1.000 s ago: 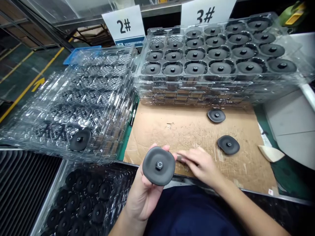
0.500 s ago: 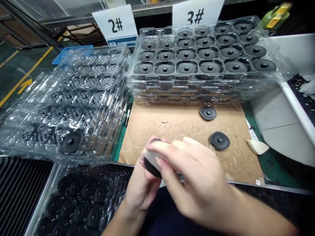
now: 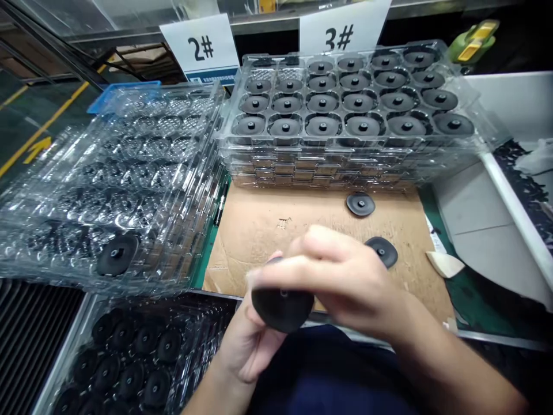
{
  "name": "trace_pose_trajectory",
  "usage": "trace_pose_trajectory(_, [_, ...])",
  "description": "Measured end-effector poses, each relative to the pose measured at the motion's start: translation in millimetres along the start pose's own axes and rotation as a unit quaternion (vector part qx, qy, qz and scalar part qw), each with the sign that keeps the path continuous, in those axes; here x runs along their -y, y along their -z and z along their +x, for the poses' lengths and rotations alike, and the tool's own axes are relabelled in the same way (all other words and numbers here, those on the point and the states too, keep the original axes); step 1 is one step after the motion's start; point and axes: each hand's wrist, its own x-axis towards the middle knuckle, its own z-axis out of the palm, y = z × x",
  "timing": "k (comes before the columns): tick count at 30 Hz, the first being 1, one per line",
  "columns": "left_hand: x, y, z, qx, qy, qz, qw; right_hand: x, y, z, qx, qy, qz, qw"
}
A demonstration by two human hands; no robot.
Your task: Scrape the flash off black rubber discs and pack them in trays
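Near the front edge of the brown cardboard sheet, left hand cups a round black rubber disc; right hand pinches its top. Far white signs read "2#" and "3#".

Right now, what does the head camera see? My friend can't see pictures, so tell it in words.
Two bare hands hold one black rubber disc over a cardboard sheet: the left hand grips it from below and the right hand covers its top. Two loose discs lie on the cardboard, with clear trays of discs stacked behind and empty clear trays to the left.
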Motion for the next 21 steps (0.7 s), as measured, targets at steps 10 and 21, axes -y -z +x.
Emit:
trace_pose_trajectory(10, [5,21.2,0,0.104,0.005,-0.128,0.986,-38,-43,-93,-0.056,-0.424,0.171,0.888])
trace_pose_trajectory(21, [8,-2.6,-1,0.038,-0.066,-0.040,0.996,37,-32,-26,-0.127,-0.039,-0.045,0.990])
